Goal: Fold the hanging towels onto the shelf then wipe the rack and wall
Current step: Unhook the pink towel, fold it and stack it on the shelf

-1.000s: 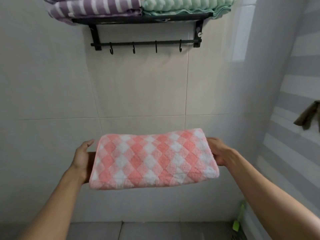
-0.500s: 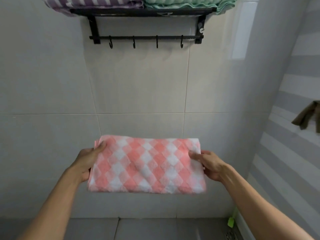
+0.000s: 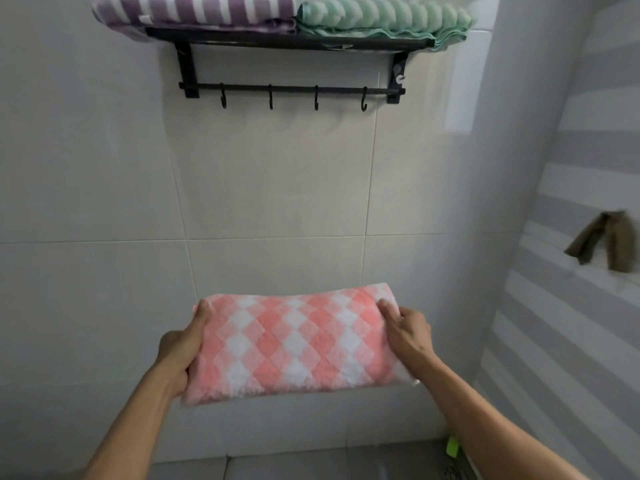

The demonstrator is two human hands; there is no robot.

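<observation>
Hands, left hand (image 3: 178, 351) and right hand (image 3: 407, 332), grip pink towel (image 3: 294, 344) ends below shelf (image 3: 287, 41).

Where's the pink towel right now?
Head view, lower centre: the pink towel is folded and held between the left hand and right hand, well below the rack.

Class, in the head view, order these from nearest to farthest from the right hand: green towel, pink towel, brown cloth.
1. Pink towel: gripped by the right hand.
2. Brown cloth: on the right wall.
3. Green towel: up on the shelf.
</observation>
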